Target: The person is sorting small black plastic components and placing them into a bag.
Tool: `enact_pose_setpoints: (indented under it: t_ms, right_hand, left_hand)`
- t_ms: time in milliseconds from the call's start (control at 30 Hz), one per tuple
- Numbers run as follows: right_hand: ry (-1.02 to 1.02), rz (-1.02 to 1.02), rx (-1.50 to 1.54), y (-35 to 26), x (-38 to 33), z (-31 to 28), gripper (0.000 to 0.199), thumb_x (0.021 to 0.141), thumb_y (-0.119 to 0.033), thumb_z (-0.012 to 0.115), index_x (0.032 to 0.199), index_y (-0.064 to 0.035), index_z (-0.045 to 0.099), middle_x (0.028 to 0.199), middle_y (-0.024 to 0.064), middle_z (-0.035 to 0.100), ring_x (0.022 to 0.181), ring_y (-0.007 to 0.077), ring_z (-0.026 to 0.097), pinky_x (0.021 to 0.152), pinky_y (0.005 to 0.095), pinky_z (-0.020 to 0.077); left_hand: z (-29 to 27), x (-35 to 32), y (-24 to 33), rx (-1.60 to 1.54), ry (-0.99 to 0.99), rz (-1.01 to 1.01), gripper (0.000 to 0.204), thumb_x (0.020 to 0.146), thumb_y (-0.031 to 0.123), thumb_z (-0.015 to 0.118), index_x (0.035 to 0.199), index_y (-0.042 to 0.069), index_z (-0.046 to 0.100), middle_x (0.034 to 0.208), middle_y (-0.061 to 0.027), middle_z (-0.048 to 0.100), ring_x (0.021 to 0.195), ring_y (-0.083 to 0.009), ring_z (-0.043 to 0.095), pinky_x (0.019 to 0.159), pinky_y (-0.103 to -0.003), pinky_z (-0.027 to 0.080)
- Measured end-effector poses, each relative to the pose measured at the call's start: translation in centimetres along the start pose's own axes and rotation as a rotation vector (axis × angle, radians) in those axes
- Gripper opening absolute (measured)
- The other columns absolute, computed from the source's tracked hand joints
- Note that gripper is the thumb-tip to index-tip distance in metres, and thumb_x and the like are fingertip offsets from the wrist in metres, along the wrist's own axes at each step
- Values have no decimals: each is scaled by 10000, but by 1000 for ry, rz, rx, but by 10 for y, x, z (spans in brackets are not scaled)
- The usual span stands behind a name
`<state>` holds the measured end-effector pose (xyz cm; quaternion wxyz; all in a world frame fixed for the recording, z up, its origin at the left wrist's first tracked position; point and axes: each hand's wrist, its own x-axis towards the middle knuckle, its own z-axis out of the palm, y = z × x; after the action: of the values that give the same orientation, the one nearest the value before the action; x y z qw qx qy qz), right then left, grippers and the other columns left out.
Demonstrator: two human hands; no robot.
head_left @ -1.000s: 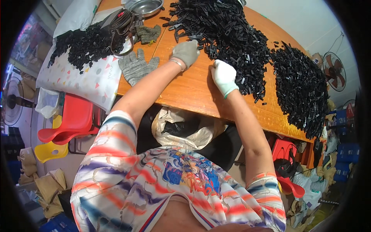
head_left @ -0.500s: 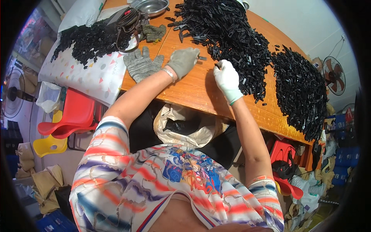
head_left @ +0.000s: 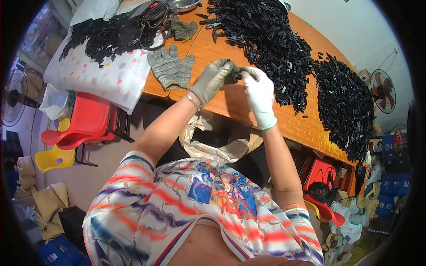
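Observation:
My left hand (head_left: 212,79), in a grey-white glove, is closed on a small black plastic part (head_left: 231,78). From the right, my right hand (head_left: 258,91) in a white glove pinches at the same spot, its fingertips meeting the dark piece. Whether the right fingers hold a second piece is too small to tell. Both hands are above the front of the wooden table (head_left: 288,116). Just beyond them spreads a large heap of black plastic parts (head_left: 270,40). A loose grey knitted glove (head_left: 172,68) lies beside my left hand.
Another black pile (head_left: 344,102) covers the table's right side. Smaller black pieces (head_left: 106,42) lie on a patterned sheet (head_left: 100,82) at left, near a coiled dark strap (head_left: 153,20). An open sack (head_left: 213,148) sits below the table edge. Red chairs (head_left: 91,119) stand at left.
My hands have come together; earlier they were apart, the left holding a small dark piece and the right beside the heap. The right hand has moved left.

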<state>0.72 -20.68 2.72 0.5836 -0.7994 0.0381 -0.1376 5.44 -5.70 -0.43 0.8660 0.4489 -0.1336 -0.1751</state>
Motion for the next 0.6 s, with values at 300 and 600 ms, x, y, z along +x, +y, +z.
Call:
enact_pose_setpoints:
  t_ms: [300,600]
  right_hand:
    - [24,-21,152,-29,-4,4,223,903,-127,630,1088,-8,669,924,38,679,738,75,593,673,215,478]
    - [6,24,183,-31,-7,7,248,901,-103,627,1118,14,646,982,67,686,838,100,634,750,232,504]
  left_hand:
    - [16,-19,2,137,11,33,275,1010,288,460,1123,44,518,793,7,505,611,-40,428,529,-163,334]
    - [34,-29,13,212,76,15,231,999,194,458,1157,31,497,819,16,517,639,-31,425,565,-167,370]
